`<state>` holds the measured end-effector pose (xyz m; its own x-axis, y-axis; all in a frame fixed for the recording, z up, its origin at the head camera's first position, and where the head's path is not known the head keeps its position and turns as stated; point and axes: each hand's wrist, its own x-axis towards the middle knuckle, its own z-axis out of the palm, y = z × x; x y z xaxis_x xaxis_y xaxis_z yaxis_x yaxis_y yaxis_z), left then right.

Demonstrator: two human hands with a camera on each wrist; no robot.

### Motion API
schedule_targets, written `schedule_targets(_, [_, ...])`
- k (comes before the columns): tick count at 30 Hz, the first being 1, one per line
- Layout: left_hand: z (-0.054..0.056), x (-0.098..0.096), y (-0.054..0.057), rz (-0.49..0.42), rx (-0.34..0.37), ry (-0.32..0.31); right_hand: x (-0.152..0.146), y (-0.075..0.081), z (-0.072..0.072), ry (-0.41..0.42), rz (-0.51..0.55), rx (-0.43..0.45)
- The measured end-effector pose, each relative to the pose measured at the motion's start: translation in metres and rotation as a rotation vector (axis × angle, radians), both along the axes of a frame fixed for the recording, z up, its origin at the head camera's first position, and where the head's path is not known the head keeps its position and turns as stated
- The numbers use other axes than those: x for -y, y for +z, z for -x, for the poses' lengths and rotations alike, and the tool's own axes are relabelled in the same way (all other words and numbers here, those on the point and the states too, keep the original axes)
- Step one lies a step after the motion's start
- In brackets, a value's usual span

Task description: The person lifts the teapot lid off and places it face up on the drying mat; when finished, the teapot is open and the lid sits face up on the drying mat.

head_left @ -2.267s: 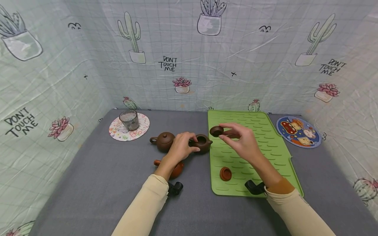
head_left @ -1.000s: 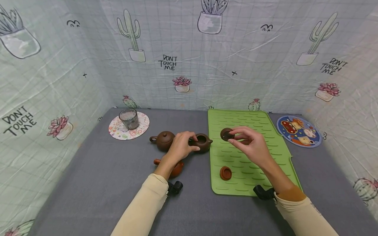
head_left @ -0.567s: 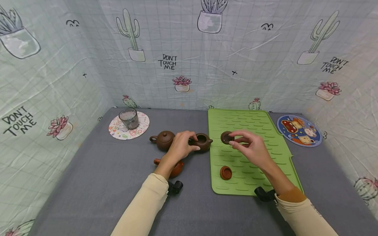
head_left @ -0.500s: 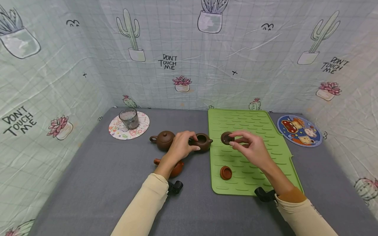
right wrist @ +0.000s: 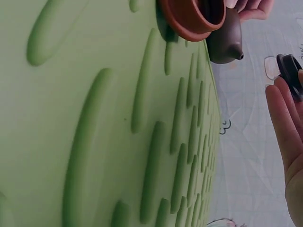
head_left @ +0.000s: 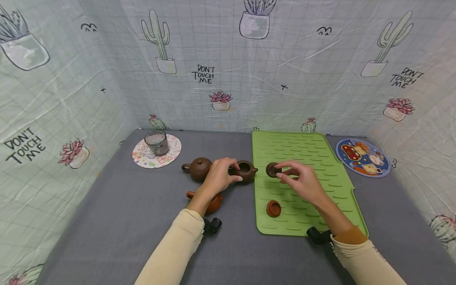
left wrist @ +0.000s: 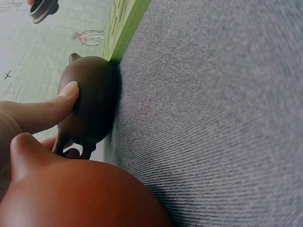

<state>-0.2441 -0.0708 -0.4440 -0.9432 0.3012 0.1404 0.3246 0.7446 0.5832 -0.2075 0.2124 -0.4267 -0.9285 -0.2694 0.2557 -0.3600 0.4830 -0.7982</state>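
Observation:
My left hand (head_left: 218, 174) grips a dark brown teapot (head_left: 247, 176) that stands lidless on the grey cloth, spout toward the green mat. In the left wrist view the thumb (left wrist: 64, 101) presses on the pot's body, near its handle. Thumb and fingers of my right hand (head_left: 303, 181) pinch a small dark brown teapot lid (head_left: 270, 170) over the mat, its hollow underside turned toward the head view. The right wrist view has this lid (right wrist: 288, 71) raised off the mat. Below it, a reddish-brown lid (head_left: 274, 208) lies hollow side up on the mat.
Left of my left hand sits a lidded brown teapot (head_left: 199, 169). A reddish teapot (head_left: 215, 205) is partly hidden under that wrist. A glass (head_left: 157, 143) stands on a floral round mat (head_left: 142, 160). The green mat (head_left: 310, 146) and a blue round mat (head_left: 363, 157) lie to the right.
The right hand has carried the dark lid rightward from beside the open teapot to over the mat, turned its underside into view and lowered it slightly. The left hand keeps its grip.

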Motion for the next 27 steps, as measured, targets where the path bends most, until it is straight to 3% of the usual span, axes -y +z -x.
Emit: schedule_targets(27, [-0.001,0.000,0.000,0.001,-0.010,0.004,0.006,-0.026,0.000,0.054,-0.120,0.141])
